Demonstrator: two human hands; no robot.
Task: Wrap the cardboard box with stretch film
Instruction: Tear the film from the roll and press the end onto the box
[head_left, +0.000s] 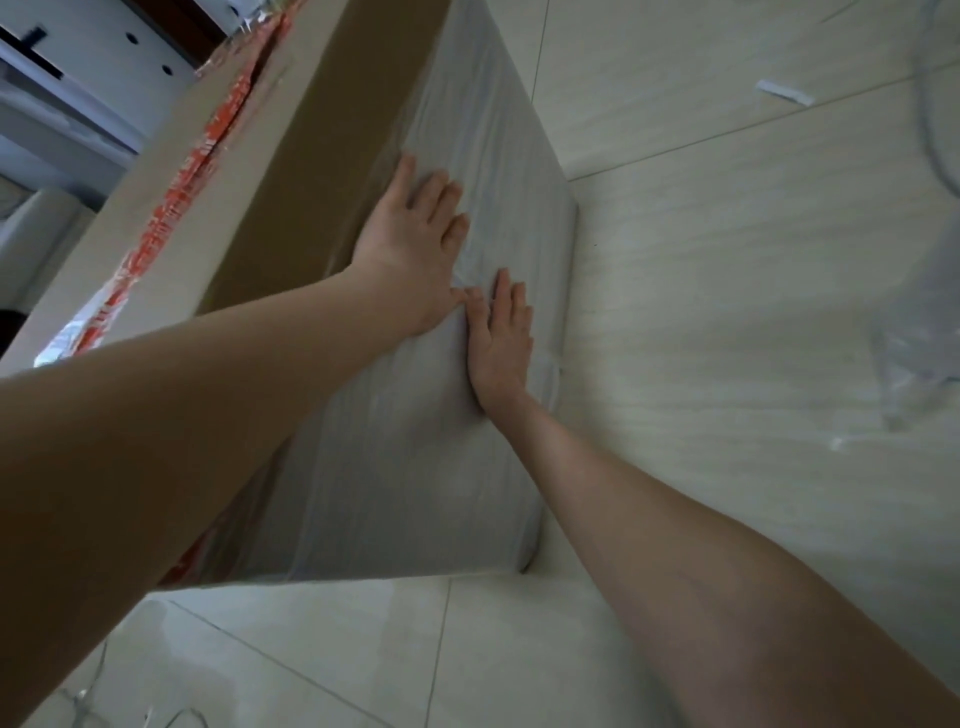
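- On the pale tiled floor (727, 312), roughly mid-scene, sits the cardboard box (291, 171). It's a big one, running from near to far.
- Its right-hand side is mostly covered by milky, wrinkly stretch film (415, 467). A strip of bare brown cardboard shows along the upper part of that side.
- Orange printed tape (176, 208) runs along the top of the box, looking a bit torn and shiny in places.
- Left hand (410, 249) lies flat on the side of the box, fingers straight and slightly spread, right over the edge where the film meets bare cardboard. It's pressing, not gripping.
- Right hand (501, 343) is also flat on the film, just nearer and to the right, fingers straight and close together.
- The two hands are right next to each other, left thumb about touching the right hand's fingertips.
- Off to the right, some crumpled clear plastic (914, 364) lies on the floor, well apart from the box.
- Far right there's a small white scrap (784, 94) on the tiles.
- Far left, some white furniture (78, 67), too blurry to say more.
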